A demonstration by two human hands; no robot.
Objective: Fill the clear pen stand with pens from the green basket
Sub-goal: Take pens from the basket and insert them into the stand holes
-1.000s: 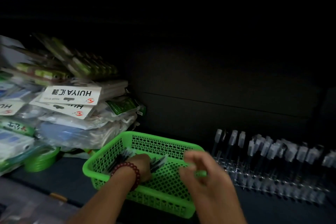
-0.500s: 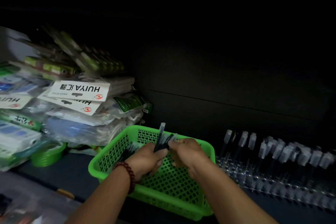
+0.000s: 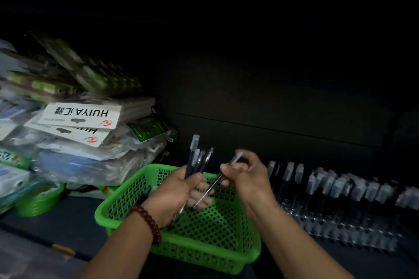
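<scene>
Right hand [image 3: 244, 176] has drawn one pen [image 3: 216, 182] from the bundle of pens [image 3: 198, 161] since half a second ago. It pinches this pen slanted, cap up-right, over the green basket [image 3: 204, 253]. Left hand [image 3: 174, 192] grips the bundle upright, caps up, left of the clear pen stand [image 3: 340, 226].

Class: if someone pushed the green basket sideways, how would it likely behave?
The green basket is openwork plastic and looks nearly empty, so probably light and quick to slide. Low and wide, it seems unlikely to tip. Its thin mesh walls may flex a little.
</scene>
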